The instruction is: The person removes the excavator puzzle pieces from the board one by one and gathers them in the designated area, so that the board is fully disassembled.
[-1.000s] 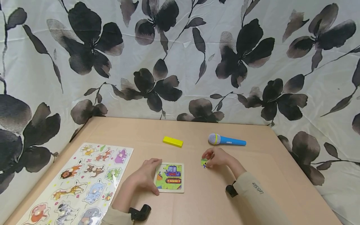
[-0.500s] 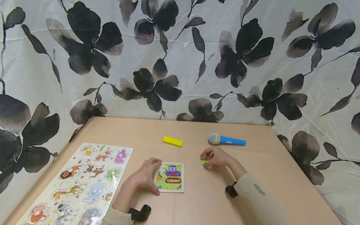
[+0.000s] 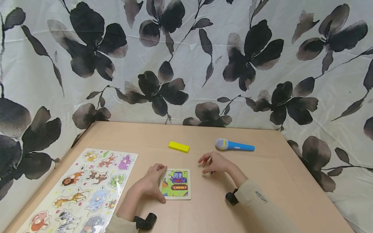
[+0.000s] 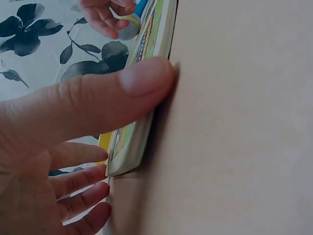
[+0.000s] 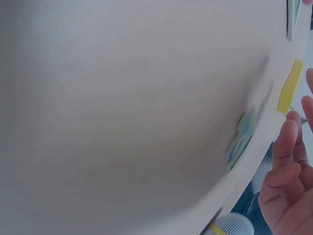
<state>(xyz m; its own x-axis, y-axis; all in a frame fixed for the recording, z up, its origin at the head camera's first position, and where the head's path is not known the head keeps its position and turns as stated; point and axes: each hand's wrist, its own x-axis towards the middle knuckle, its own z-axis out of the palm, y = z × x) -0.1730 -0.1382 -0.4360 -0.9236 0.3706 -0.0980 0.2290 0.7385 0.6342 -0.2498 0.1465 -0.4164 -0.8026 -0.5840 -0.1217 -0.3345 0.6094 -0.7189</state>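
Observation:
A small square jigsaw puzzle (image 3: 176, 183) with a purple tractor picture lies in a pale frame at the table's middle. My left hand (image 3: 148, 183) grips its left side, thumb at the near corner and fingers at the far one. In the left wrist view the thumb crosses the pale frame (image 4: 142, 139). My right hand (image 3: 217, 162) hovers to the right of the puzzle, fingers loosely bent, holding nothing. Below it a loose green and blue puzzle piece (image 5: 243, 137) lies on the table in the right wrist view; the hand mostly covers it in the head view.
A yellow block (image 3: 179, 147) lies behind the puzzle. A blue toy microphone (image 3: 239, 146) is beyond my right hand. On the left, a large animal peg board (image 3: 84, 191) reaches close to my left forearm. A floral cloth (image 3: 204, 64) hangs behind the table (image 3: 279, 181).
My right hand has let go of the small puzzle piece and shifted slightly left, its fingers now apart. The left hand and the framed puzzle have stayed put.

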